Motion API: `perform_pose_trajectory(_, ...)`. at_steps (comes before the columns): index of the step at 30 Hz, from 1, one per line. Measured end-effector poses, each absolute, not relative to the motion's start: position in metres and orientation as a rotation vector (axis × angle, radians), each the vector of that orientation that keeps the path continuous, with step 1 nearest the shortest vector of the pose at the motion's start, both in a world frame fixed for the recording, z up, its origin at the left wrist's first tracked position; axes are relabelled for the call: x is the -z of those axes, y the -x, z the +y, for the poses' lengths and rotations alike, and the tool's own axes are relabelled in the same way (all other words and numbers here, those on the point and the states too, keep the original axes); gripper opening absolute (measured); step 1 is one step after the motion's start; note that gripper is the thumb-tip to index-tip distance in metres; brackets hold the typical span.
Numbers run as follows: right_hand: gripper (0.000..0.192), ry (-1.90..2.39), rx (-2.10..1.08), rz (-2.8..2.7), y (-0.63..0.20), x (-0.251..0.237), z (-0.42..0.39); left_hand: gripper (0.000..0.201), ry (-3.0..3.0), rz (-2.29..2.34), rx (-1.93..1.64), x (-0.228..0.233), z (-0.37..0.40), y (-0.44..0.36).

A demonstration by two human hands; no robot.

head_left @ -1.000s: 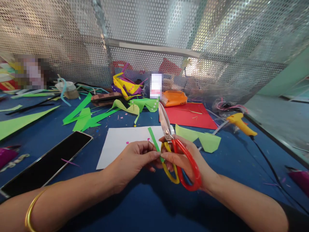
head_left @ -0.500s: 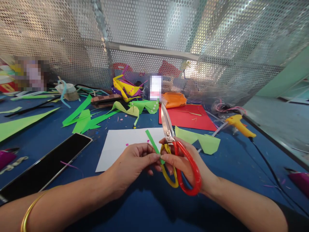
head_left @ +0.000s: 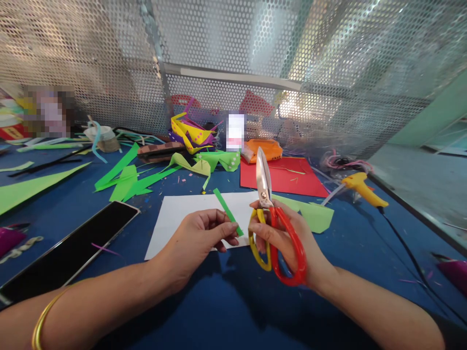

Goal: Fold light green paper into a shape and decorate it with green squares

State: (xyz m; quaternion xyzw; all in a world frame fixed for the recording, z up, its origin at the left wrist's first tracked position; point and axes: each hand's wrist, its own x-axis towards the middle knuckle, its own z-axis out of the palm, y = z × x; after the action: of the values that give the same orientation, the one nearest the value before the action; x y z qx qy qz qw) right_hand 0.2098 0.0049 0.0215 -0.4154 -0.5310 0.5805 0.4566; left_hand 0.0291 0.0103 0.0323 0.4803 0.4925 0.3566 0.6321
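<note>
Between thumb and fingers, my left hand (head_left: 202, 236) pinches a narrow green paper strip (head_left: 226, 209), which slants up to the left over a white sheet of paper (head_left: 171, 218). My right hand (head_left: 288, 233) is closed around a pair of scissors (head_left: 265, 192) with one red and one yellow handle. Their blades point upward and look nearly closed, apart from the strip. Behind my right hand lies a light green paper cutout (head_left: 317, 218), partly hidden by it.
A black phone (head_left: 80, 243) lies at left, near green paper scraps (head_left: 126, 180). Farther back are yellow and purple paper shapes (head_left: 191, 133), green paper glasses (head_left: 221, 159), a red sheet (head_left: 288, 182) and an orange item (head_left: 264, 149). A yellow glue gun (head_left: 365, 189) trails its cord at right.
My hands have moved apart. The left shifted slightly left with the green strip, and the right moved right and up with the scissors, letting go of the strip's lower end.
</note>
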Motion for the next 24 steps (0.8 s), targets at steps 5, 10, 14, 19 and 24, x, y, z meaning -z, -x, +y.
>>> perform_pose_trajectory(5, 0.044, 1.025, -1.527, -1.312, -0.2075, -0.0219, 0.0033, 0.019, -1.107, 1.101, -0.763, -0.0318, 0.0069, -0.0307)
perform_pose_trajectory(10, 0.042, 1.009, -1.553, -1.327, -0.2058, -0.0187, 0.0017, 0.019, -1.105, 1.059, -0.724, -0.0312, 0.0045, -0.0314)
perform_pose_trajectory(14, 0.040, 1.012, -1.536, -1.364, -0.2068, -0.0182, 0.0018, 0.018, -1.093, 1.022, -0.690, -0.0309, 0.0052, -0.0304)
perform_pose_trajectory(19, 0.043, 1.016, -1.509, -1.356, -0.2075, -0.0221, 0.0033, 0.021, -1.112, 1.035, -0.724, -0.0320, 0.0063, -0.0298)
perform_pose_trajectory(24, 0.046, 1.038, -1.493, -1.305, -0.2075, -0.0233, 0.0045, 0.021, -1.055, 1.099, -0.848, -0.0327, 0.0053, -0.0307)
